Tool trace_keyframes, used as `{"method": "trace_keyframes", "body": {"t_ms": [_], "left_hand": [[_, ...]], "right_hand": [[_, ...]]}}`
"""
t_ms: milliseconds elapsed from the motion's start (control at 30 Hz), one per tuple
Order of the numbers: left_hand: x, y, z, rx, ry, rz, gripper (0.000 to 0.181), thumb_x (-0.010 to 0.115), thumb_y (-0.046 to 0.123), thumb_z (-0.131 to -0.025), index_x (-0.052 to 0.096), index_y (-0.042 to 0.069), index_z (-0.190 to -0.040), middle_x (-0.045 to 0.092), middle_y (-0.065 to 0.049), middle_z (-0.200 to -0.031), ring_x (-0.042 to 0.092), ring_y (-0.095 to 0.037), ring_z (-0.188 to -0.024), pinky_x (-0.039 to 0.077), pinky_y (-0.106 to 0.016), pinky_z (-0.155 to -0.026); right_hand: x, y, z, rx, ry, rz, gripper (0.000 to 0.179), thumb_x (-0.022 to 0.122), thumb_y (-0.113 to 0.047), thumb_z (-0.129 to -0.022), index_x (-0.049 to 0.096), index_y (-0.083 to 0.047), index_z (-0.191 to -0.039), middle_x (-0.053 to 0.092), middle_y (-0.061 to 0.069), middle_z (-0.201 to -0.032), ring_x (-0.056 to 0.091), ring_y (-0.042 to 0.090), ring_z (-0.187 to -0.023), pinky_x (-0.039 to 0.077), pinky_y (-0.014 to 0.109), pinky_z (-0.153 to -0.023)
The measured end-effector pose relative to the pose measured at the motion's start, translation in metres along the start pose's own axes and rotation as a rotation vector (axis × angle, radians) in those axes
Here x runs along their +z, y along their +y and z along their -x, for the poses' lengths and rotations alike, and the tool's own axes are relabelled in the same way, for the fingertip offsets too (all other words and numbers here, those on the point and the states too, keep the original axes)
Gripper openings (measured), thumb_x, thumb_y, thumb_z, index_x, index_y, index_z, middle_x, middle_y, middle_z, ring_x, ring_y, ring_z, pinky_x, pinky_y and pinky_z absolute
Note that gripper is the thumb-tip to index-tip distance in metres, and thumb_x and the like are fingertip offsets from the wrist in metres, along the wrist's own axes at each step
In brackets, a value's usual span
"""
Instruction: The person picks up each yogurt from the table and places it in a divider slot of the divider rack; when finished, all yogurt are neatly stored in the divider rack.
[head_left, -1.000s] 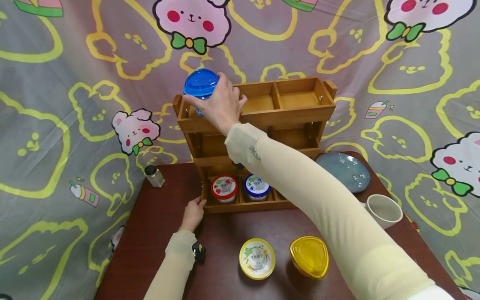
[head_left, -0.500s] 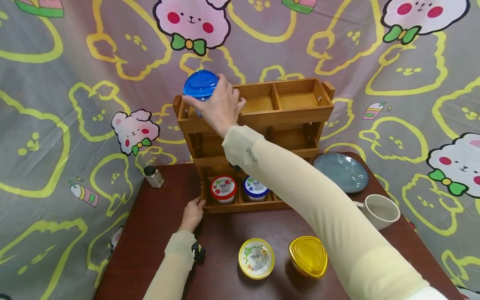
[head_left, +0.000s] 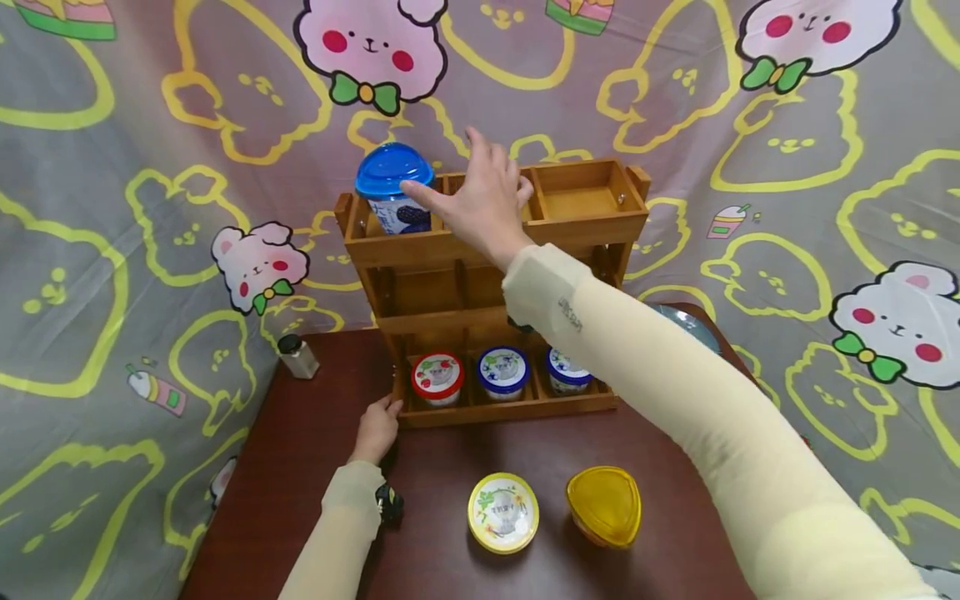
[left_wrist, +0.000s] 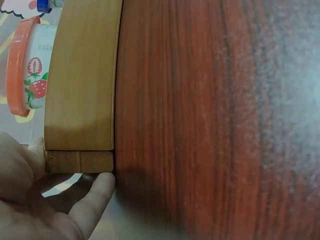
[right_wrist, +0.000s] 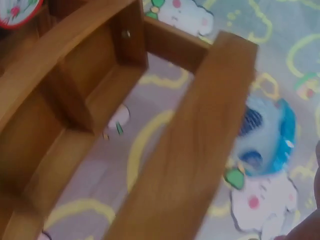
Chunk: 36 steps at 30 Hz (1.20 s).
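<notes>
A blue-lidded cup (head_left: 396, 187) with dark berries on its side stands in the left compartment of the top tier of a wooden shelf (head_left: 498, 243). Just right of it my right hand (head_left: 487, 196) is spread, apart from the cup, thumb near its lid. In the right wrist view the cup (right_wrist: 265, 135) shows behind the top board. My left hand (head_left: 377, 429) holds the shelf's lower left corner; the left wrist view has its fingers and thumb on the board's end (left_wrist: 80, 161). A red-lidded cup (head_left: 438, 379) and two blue-lidded round cups (head_left: 503, 373) sit in the bottom tier.
On the dark red table (head_left: 420, 533) in front stand a yellow-lidded round cup (head_left: 503, 513) and a gold-lidded triangular cup (head_left: 604, 506). A small black-capped jar (head_left: 298, 357) is at left. Behind my right sleeve a blue plate (head_left: 692, 327) partly shows.
My right hand has let go of the blue-lidded cup and moved right, its fingers spreading. The cup stays in the top left compartment. My left hand keeps its hold on the shelf corner.
</notes>
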<state>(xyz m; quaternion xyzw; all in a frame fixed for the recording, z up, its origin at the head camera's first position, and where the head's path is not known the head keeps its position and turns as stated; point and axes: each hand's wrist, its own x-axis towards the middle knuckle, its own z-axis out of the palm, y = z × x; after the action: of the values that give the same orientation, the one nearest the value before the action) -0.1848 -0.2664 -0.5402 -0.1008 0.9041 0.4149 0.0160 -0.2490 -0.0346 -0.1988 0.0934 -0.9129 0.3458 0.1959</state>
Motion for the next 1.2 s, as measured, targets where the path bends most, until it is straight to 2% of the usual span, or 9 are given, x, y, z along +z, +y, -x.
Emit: {"method": "trace_keyframes", "body": {"t_ms": [233,367,500,600,700,800,900,1033,1200], "left_hand": [[-0.002,-0.002,-0.004,-0.003,-0.001,-0.028,0.046,0.045,0.019,-0.107,0.044,-0.011,-0.142,0.048,-0.031,-0.140,0.045,-0.045,-0.130,0.036,-0.056,-0.107],[-0.002,-0.003,-0.006,-0.006,-0.007,-0.014,0.047,0.044,0.019,-0.107,0.043,-0.012,-0.142,0.047,-0.031,-0.141,0.044,-0.045,-0.130,0.035,-0.056,-0.108],[-0.001,-0.003,-0.005,-0.022,-0.020,-0.007,0.048,0.044,0.019,-0.107,0.042,-0.012,-0.143,0.045,-0.031,-0.143,0.043,-0.045,-0.132,0.034,-0.056,-0.109],[0.000,-0.003,-0.003,-0.037,-0.028,-0.009,0.048,0.044,0.019,-0.107,0.042,-0.012,-0.143,0.044,-0.031,-0.143,0.042,-0.045,-0.132,0.034,-0.056,-0.109],[0.001,-0.003,-0.002,-0.057,-0.029,-0.010,0.048,0.044,0.019,-0.107,0.042,-0.012,-0.143,0.044,-0.031,-0.143,0.041,-0.045,-0.132,0.034,-0.056,-0.109],[0.002,-0.002,-0.001,-0.064,-0.025,-0.011,0.048,0.043,0.019,-0.107,0.042,-0.012,-0.143,0.044,-0.032,-0.143,0.041,-0.045,-0.133,0.034,-0.056,-0.109],[0.003,0.001,-0.002,-0.058,-0.020,-0.010,0.047,0.043,0.019,-0.107,0.041,-0.012,-0.143,0.044,-0.032,-0.143,0.041,-0.045,-0.133,0.033,-0.056,-0.109],[0.004,0.007,-0.003,-0.060,-0.022,-0.010,0.047,0.043,0.018,-0.107,0.041,-0.012,-0.143,0.043,-0.032,-0.144,0.041,-0.046,-0.133,0.033,-0.056,-0.110],[0.007,0.006,-0.003,-0.063,-0.020,-0.035,0.046,0.042,0.019,-0.107,0.043,-0.011,-0.143,0.045,-0.031,-0.143,0.041,-0.045,-0.133,0.034,-0.055,-0.109]], "right_hand": [[-0.048,0.045,0.038,-0.084,0.041,-0.027,0.098,0.064,-0.074,-0.079,0.028,-0.025,-0.156,0.040,0.001,-0.148,0.031,0.022,-0.135,0.022,0.049,-0.106],[-0.067,0.078,0.078,-0.149,0.049,-0.065,0.092,0.070,-0.066,-0.080,0.037,-0.021,-0.152,0.047,0.004,-0.141,0.037,0.025,-0.130,0.024,0.052,-0.102],[-0.074,0.117,0.128,-0.202,0.044,-0.120,0.085,0.077,-0.056,-0.081,0.044,-0.016,-0.149,0.051,0.009,-0.138,0.040,0.030,-0.129,0.026,0.057,-0.100],[-0.073,0.150,0.168,-0.202,0.008,-0.148,0.080,0.082,-0.043,-0.081,0.047,-0.012,-0.146,0.053,0.012,-0.133,0.042,0.033,-0.126,0.028,0.060,-0.099],[-0.067,0.182,0.209,-0.157,-0.073,-0.168,0.077,0.085,-0.034,-0.080,0.049,-0.011,-0.144,0.054,0.011,-0.133,0.045,0.032,-0.124,0.033,0.054,-0.101],[-0.056,0.215,0.249,-0.115,-0.167,-0.197,0.082,0.088,-0.030,-0.076,0.048,-0.013,-0.145,0.052,0.006,-0.136,0.045,0.027,-0.126,0.036,0.040,-0.104],[-0.045,0.245,0.284,-0.083,-0.239,-0.236,0.093,0.092,-0.028,-0.070,0.043,-0.019,-0.148,0.046,0.002,-0.142,0.042,0.023,-0.129,0.032,0.020,-0.104],[-0.031,0.279,0.322,-0.043,-0.282,-0.309,0.110,0.096,-0.029,-0.061,0.035,-0.024,-0.153,0.037,0.002,-0.148,0.035,0.016,-0.133,0.024,0.006,-0.102],[-0.012,0.307,0.354,-0.054,-0.314,-0.426,0.125,0.097,-0.021,-0.058,0.022,-0.014,-0.157,0.032,0.009,-0.154,0.031,0.014,-0.139,0.026,0.010,-0.105]]}}
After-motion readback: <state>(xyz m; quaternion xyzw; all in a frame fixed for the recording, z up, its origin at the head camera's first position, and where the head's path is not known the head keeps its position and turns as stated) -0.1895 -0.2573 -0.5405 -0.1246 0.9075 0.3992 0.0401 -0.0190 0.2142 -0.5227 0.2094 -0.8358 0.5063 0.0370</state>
